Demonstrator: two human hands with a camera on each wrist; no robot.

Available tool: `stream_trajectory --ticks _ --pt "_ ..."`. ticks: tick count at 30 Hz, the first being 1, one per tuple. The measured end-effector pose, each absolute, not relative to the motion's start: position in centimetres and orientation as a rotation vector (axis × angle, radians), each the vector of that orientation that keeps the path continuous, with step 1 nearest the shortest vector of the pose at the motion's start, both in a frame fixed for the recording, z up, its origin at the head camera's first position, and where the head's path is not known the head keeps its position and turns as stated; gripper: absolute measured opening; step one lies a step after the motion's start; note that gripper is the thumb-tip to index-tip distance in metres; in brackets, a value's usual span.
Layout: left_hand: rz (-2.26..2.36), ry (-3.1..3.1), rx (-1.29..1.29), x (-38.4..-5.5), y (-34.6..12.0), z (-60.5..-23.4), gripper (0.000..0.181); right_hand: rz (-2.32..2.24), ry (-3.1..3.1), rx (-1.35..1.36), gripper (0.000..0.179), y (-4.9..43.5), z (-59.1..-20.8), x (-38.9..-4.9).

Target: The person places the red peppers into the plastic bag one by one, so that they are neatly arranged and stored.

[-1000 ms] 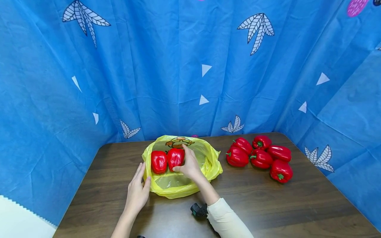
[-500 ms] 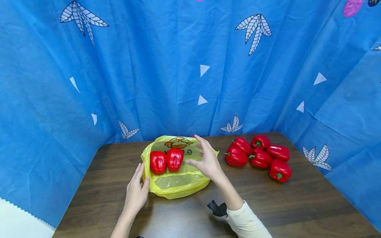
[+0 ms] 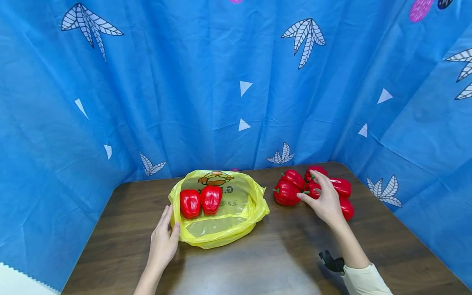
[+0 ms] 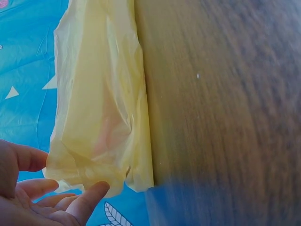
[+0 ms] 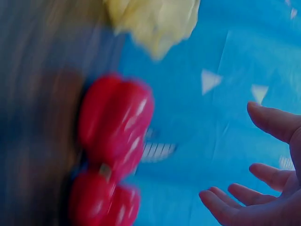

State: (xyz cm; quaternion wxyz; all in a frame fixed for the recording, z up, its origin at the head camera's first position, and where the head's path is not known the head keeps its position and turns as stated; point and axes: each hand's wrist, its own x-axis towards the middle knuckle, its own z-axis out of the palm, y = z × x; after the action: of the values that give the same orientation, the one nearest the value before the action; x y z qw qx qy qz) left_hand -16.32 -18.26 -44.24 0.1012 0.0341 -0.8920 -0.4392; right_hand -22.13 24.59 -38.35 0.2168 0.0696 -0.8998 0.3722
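Near: cream sleeve [image 3: 365,282] on R forearm, w/ black wrist device [image 3: 332,262] just beside, over brown wood-grain table [image 3: 236,272]. L hand [image 3: 163,241]: fingers extended, thumb apart from them, tips touching L side of yellow plastic bag [image 3: 228,236]. Bag sits on table, mouth spread wide & facing up; inside, in L half, 2 red peppers, L one [image 3: 190,204] & R one [image 3: 211,200], lie side by side; orange-&-black print [image 3: 216,178] on far wall. R hand [image 3: 326,200]: raised nr. pepper cluster [image 3: 287,194], thumb & fingers spread apart; R wrist view shows it clear of the peppers, which are blurred there. Cluster = 6 red peppers, some w/ visible green stems, R of bag, partly hidden behind R hand. Far: blue curtain [image 3: 199,106] w/ white leaf & triangle motifs, behind table.
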Motion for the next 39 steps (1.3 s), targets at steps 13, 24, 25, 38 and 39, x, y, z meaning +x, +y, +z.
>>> stream_trajectory --ticks 13,24,25,38,39 --pt "-1.286 -2.653 0.106 -16.4 -18.1 -44.1 0.061 0.987 -2.671 -0.229 0.088 34.1 -41.8 -20.5" --pt "-1.273 -2.635 0.090 -16.4 -18.2 -44.4 0.061 1.236 -2.780 -0.416 0.093 36.0 -44.4 -21.1" --pt "-1.273 -2.634 0.088 -16.4 -18.2 -44.4 0.061 1.259 -2.778 -0.417 0.092 36.1 -44.5 -21.1" --pt "-1.265 -2.636 0.094 -16.3 -18.3 -44.4 0.060 1.365 -2.723 -0.484 0.089 36.0 -45.0 -21.3" --pt "-1.265 -2.637 0.096 -16.3 -18.3 -44.4 0.060 1.363 -2.719 -0.493 0.089 36.0 -45.1 -21.3"
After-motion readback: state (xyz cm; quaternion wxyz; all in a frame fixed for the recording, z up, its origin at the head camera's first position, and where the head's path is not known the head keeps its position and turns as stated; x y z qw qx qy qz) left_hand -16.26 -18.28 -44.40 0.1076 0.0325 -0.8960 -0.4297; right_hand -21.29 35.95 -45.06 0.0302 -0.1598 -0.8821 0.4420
